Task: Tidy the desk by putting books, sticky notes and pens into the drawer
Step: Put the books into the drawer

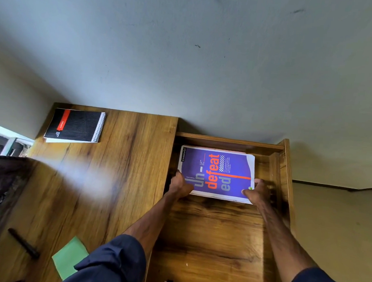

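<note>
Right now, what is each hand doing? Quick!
Left hand: closed on the near left corner of the purple notebook, inside the drawer.
Right hand: closed on its near right corner.

Soft daylight enters from the window (4, 139) at left, laying a pale streak of glare across the wooden worktop (105, 157). The open drawer (218, 230) sits dimmer, shadowed along its walls. Motion blur smears everything; wide-angle distortion bends the edges.
</note>
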Motion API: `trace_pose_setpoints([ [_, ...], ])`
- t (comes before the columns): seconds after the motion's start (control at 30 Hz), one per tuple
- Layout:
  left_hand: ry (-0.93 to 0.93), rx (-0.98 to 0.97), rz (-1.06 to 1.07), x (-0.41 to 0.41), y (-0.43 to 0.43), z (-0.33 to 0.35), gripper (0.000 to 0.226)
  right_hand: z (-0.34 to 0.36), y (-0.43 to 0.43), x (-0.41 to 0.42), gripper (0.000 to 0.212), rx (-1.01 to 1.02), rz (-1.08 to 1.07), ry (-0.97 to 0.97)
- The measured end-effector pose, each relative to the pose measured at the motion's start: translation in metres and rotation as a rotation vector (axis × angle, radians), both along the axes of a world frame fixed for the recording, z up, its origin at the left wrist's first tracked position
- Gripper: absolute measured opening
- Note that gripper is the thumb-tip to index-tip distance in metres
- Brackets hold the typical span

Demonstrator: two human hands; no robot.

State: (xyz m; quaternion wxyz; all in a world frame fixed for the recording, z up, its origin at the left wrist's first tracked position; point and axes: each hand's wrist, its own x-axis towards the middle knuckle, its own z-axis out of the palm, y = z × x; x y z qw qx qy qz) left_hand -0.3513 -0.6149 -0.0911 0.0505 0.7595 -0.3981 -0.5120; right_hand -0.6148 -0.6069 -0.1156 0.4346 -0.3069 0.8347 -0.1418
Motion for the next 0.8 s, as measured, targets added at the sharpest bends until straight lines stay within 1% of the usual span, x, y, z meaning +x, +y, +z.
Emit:
trace_pose_setpoints([
  [0.27, 0.005, -0.005, 0.008, -0.0002, -0.0039, 0.0010, 0.070, 0.0018, -0.0061, -0.0001, 0.068, -0.006, -0.022, -0.013],
  [0.8, -0.014, -0.016, -0.027, 0.0028, -0.0037, 0.0032, 0.068, 0.0040, -0.0024, 0.0019, 0.068, -0.012, -0.003, -0.009],
])
